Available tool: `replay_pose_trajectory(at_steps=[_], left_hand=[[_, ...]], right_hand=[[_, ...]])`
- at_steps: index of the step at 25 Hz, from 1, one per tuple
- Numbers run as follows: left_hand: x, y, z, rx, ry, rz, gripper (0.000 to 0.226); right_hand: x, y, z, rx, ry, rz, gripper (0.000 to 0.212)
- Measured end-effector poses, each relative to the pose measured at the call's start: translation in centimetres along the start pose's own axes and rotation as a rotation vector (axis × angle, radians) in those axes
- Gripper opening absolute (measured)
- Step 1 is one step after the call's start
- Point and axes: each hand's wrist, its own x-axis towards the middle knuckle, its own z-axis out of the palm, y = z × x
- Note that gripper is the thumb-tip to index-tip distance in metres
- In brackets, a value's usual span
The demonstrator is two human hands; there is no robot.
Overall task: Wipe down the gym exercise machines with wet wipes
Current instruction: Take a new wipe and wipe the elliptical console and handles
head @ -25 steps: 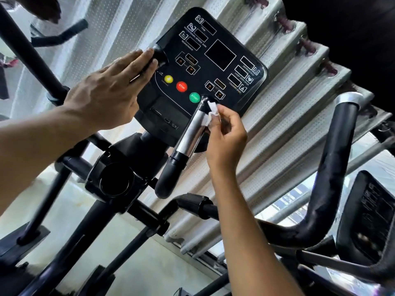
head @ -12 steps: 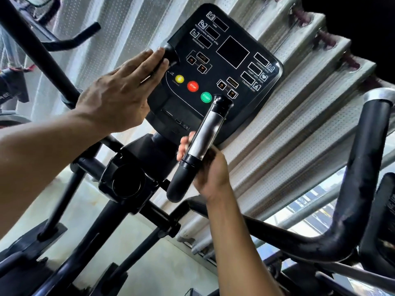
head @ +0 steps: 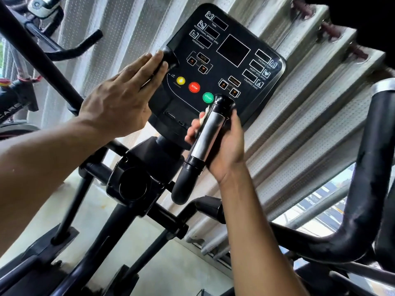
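The console [head: 222,67] of the exercise machine is the landmark: black panel w/ a dark screen in the middle, labels for time, rotational speed, resistance, distance, heart rate, calories. Along its lower edge sit a yellow button [head: 180,80], a red STOP button [head: 194,87] and a green START button [head: 208,97], in a row running down to the right.

Right hand [head: 222,144] is just below the console's lower right corner, fingers curled round the chrome handle [head: 208,135] from behind, thumb side on the right of the bar. The handle's black top cap [head: 223,102] nearly meets the console beside the START button; its black lower grip [head: 186,184] hangs down and left, away from the console. The wet wipe [head: 204,116] shows only as a small pale scrap between the fingertips and the chrome, at the handle's left side; prob. pressed against the metal, but most of it is hidden.

Left hand [head: 119,103] is at the console's left edge, fingers straight and together, laid flat over the other black handle [head: 171,58], holding nothing.

Below the console: black frame hub [head: 132,184] w/ a round opening. Far right of the console, a thick black curved arm bar [head: 372,167]. Behind the console, pale perforated ribbed panels [head: 320,107]. Upper left of it, part of another machine [head: 42,9].
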Motion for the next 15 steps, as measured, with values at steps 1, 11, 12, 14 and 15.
replay_pose_trajectory(at_steps=[1,11,12,14,15], left_hand=[[0.0,-0.2,0.1,0.005,0.003,-0.002,0.078],[0.2,0.6,-0.9,-0.016,-0.067,-0.035,0.081],[0.2,0.7,-0.9,-0.013,-0.075,-0.039,0.081],[0.1,0.5,-0.8,-0.014,-0.095,-0.051,0.082],[0.1,0.3,-0.7,-0.015,-0.106,-0.051,0.082]], right_hand=[[-1.3,1.6,-0.3,0.043,-0.026,0.064,0.069],[-2.5,0.5,-0.6,-0.19,0.4,-0.254,0.032],[-2.8,1.3,-0.6,-0.271,0.465,-0.305,0.035],[-4.7,4.4,-0.6,-0.431,0.589,-0.391,0.038],[-6.1,6.1,-0.3,-0.481,0.63,-0.428,0.037]])
